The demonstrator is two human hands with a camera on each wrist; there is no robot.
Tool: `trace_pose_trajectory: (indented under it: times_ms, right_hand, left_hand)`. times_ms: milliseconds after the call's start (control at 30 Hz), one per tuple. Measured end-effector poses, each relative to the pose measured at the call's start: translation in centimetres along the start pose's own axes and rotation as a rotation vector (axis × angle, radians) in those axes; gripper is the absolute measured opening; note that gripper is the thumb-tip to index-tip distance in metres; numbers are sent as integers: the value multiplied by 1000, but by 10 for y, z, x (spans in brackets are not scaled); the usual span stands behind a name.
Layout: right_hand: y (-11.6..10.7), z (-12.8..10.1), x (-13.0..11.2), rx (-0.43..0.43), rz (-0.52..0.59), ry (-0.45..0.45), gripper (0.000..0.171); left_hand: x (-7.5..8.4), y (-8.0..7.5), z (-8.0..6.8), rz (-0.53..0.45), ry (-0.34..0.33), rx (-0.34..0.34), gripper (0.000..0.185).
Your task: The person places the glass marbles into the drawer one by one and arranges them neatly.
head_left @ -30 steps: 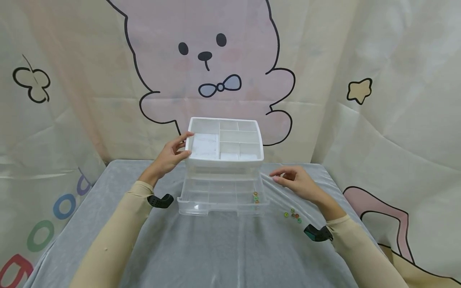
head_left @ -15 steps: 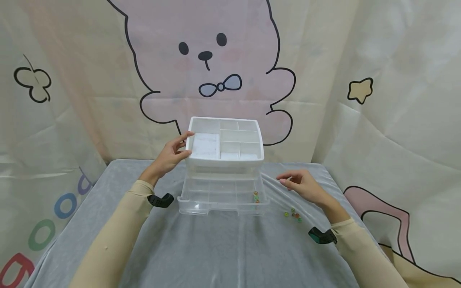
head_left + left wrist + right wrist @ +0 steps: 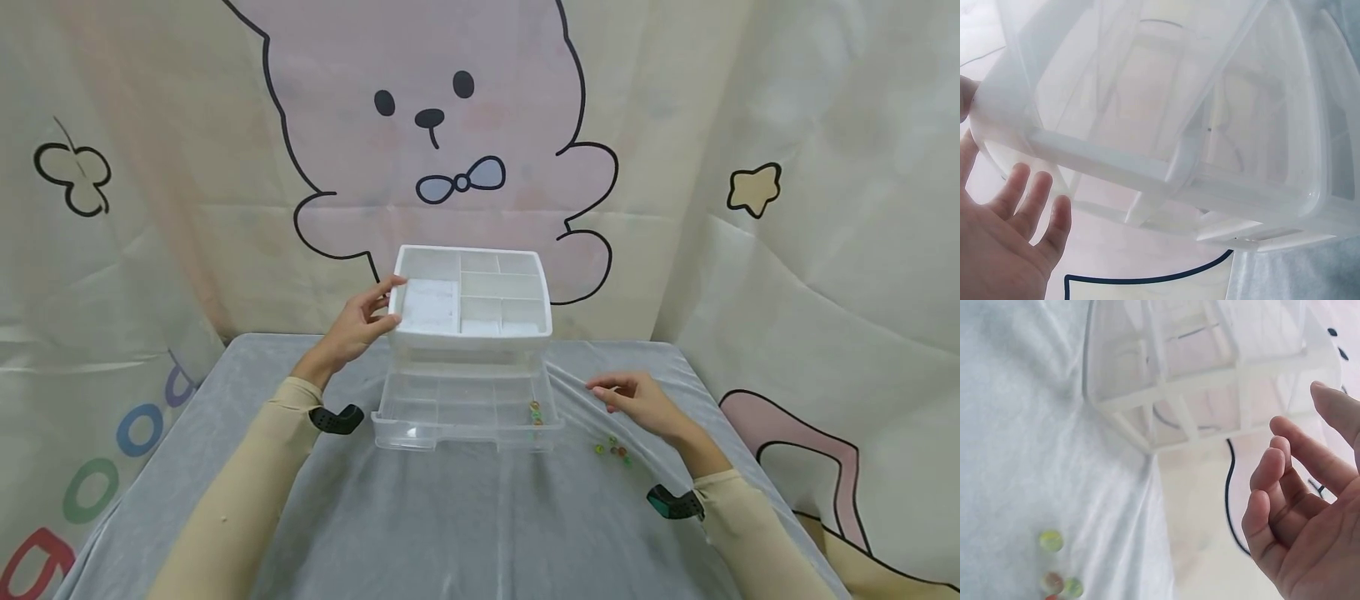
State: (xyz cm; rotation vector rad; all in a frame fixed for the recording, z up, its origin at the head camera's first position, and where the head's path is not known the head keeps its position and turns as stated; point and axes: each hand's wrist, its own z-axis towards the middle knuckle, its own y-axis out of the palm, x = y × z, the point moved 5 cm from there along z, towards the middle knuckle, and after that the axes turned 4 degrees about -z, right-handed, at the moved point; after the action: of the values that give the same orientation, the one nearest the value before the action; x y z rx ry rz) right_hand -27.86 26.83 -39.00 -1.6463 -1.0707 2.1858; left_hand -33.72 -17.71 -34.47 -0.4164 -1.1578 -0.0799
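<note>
Left hand [image 3: 352,327] grips a plastic box [image 3: 471,342] on a worktop [image 3: 450,533]; right hand [image 3: 641,407] loosely curled, empty.
Beads [image 3: 1054,581] lie near the right hand; other beads [image 3: 536,408] sit in the extended drawer [image 3: 408,432].

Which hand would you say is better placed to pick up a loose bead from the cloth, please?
Probably the right hand: it appears empty and hovers near the loose beads, while the left hand holds the organizer by its left edge, on the side away from the beads.
</note>
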Motion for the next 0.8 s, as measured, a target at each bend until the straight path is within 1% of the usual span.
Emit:
trace_pose_trajectory:
  times_ms: [267, 367, 533, 700, 800]
  right_hand:
    - [1, -6, 34, -24, -7, 83, 31]
    - [3, -9, 46, -40, -13, 76, 31]
    - [5, -15, 62, -63, 1, 93, 34]
    - [7, -20, 70, -95, 5, 98, 39]
    - [7, -21, 75, -108, 7, 104, 38]
  left_hand:
    - [0, -1, 0, -13, 1, -10, 60]
    - [0, -1, 0, -15, 3, -8, 60]
    - [-1, -1, 1, -18, 0, -7, 60]
    - [-2, -2, 1, -16, -6, -4, 60]
    - [-2, -1, 0, -13, -5, -4, 60]
